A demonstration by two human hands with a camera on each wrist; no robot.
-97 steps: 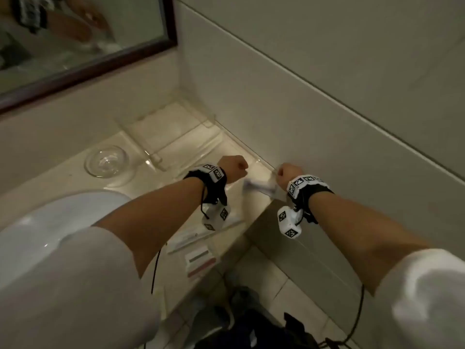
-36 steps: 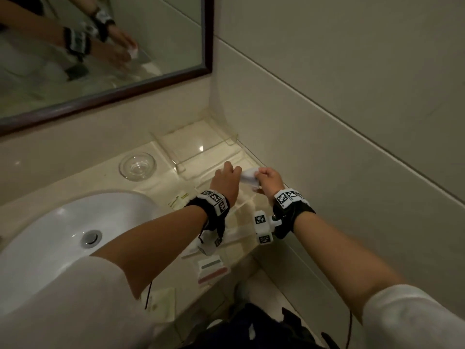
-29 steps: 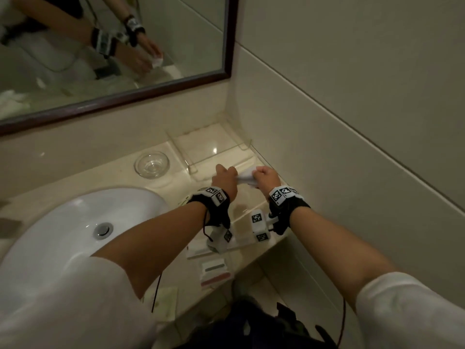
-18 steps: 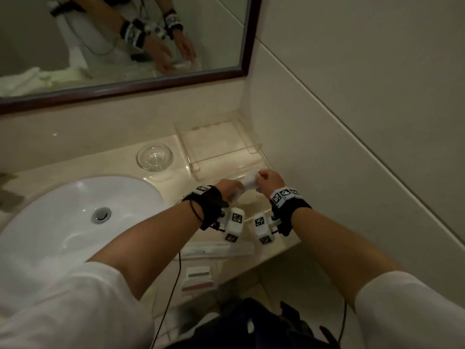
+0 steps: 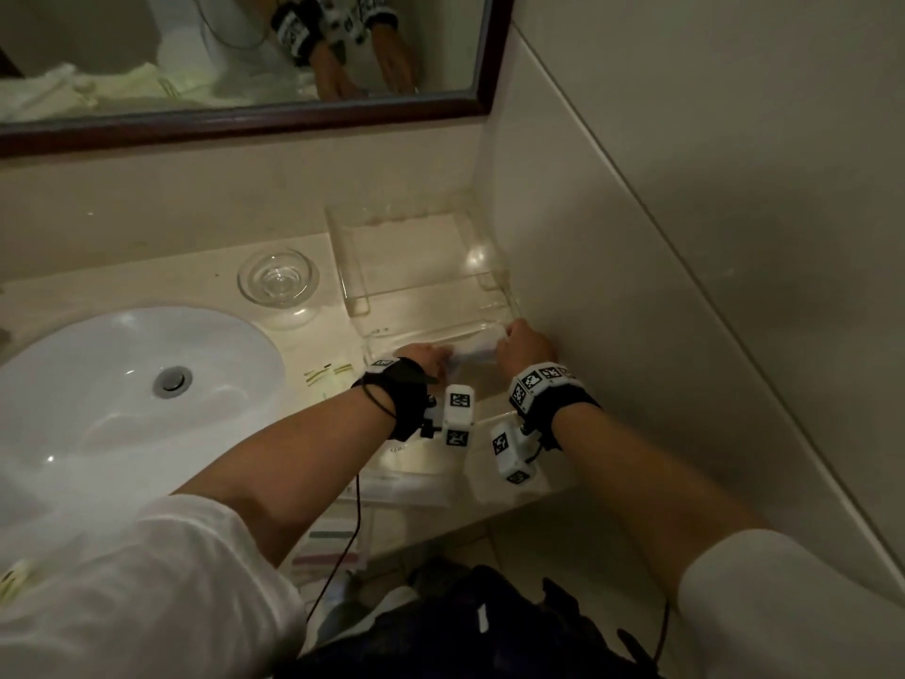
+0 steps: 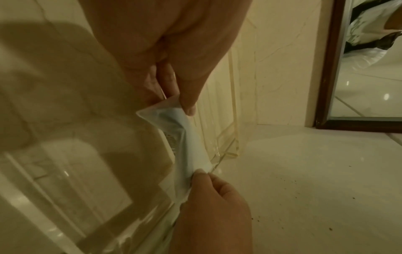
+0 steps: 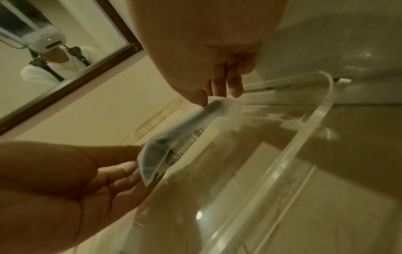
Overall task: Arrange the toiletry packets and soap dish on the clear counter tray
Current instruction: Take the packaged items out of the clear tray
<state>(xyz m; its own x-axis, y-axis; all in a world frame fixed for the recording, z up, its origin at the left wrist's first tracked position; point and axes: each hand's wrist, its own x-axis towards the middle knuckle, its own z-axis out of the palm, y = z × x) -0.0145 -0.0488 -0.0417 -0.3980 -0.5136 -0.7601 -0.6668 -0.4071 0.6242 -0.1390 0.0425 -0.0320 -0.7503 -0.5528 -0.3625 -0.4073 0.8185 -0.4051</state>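
A small white and pale blue toiletry packet (image 5: 474, 354) with a barcode is stretched between both hands. My left hand (image 5: 438, 357) pinches its left end and my right hand (image 5: 507, 335) pinches its right end. The packet (image 6: 187, 141) hangs tilted just above the front section of the clear counter tray (image 5: 416, 267), close to the tray's front wall (image 7: 282, 154). In the wrist views the left thumb and fingers (image 6: 185, 103) and the right fingertips (image 7: 217, 96) each close on a packet corner. The round glass soap dish (image 5: 276, 276) stands on the counter left of the tray.
A white sink basin (image 5: 122, 384) fills the left. More packets lie on the counter near its front edge: a long one (image 5: 401, 477), a striped one (image 5: 333, 546) and one with gold lines (image 5: 328, 374). The tiled wall (image 5: 636, 237) runs along the tray's right side. A mirror (image 5: 245, 51) hangs above.
Both hands have carried the packet away from the counter's front edge and lowered it over the tray's front section. My head has tilted, bringing the sink and mirror more into view.
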